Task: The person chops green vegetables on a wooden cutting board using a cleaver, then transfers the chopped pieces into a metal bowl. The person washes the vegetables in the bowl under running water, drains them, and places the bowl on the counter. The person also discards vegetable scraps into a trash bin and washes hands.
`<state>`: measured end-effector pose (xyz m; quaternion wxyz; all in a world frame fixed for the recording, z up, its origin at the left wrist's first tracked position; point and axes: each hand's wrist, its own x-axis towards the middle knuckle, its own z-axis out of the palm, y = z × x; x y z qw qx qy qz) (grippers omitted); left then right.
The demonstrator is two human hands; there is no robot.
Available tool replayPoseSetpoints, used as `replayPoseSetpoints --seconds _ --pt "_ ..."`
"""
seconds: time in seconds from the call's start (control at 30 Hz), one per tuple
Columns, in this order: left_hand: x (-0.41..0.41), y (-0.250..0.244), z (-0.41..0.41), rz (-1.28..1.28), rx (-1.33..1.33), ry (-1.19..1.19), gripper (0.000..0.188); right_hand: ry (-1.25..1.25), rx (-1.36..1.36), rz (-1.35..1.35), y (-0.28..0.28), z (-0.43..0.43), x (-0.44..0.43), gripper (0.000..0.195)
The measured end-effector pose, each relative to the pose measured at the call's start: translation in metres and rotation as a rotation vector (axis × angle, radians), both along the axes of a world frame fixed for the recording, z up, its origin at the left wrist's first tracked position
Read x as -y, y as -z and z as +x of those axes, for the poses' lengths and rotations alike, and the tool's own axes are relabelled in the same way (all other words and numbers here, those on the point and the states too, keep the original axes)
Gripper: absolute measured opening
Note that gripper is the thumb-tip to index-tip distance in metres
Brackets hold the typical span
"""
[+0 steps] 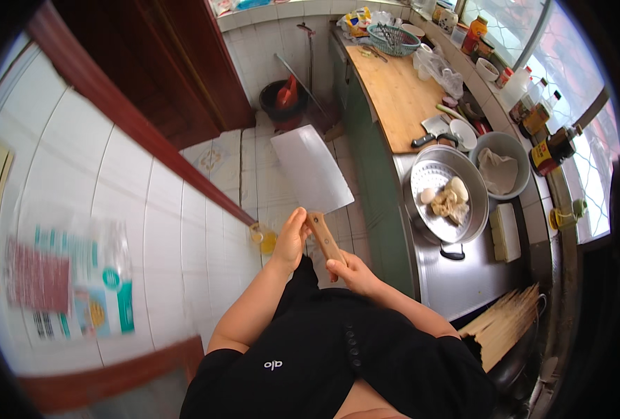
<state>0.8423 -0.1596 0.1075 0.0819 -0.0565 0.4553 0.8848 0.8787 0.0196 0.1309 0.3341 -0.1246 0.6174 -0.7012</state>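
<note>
A broad-bladed cleaver (314, 170) is held out in front of my body, its blade pointing away over the tiled floor. Its wooden handle (324, 238) has metal rivets. The fingers of my left hand (289, 238) are at the front of the handle, close to the blade, with the thumb pointing up. At the rear end, my right hand (360, 275) grips the handle between thumb and fingers. Part of the left fingers is hidden behind the handle.
On the right, a counter carries a wooden cutting board (394, 89), another cleaver (435, 125) and a steel steamer pot (449, 194) holding food. A grey basin (500, 165) stands beside it. A dark bucket (284, 102) sits on the floor ahead; a tiled wall (147, 209) is left.
</note>
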Motion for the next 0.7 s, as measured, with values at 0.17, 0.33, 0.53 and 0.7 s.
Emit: replayPoseSetpoints --seconds 0.17,0.33,0.53,0.7 --pt "0.037 -0.002 -0.113 -0.122 0.064 0.036 0.014 0.01 -0.047 0.164 -0.006 -0.1 0.033 0.035" --pt "0.041 0.005 -0.218 -0.218 0.018 0.158 0.019 0.296 -0.263 0.412 -0.001 -0.188 0.056 0.053" --pt "-0.004 0.002 -0.326 -0.31 -0.005 0.427 0.028 0.536 -0.127 0.497 0.018 -0.288 0.039 0.043" --pt "-0.028 0.01 -0.421 -0.43 -0.015 0.444 0.039 0.715 -0.165 0.572 0.052 -0.392 -0.004 0.039"
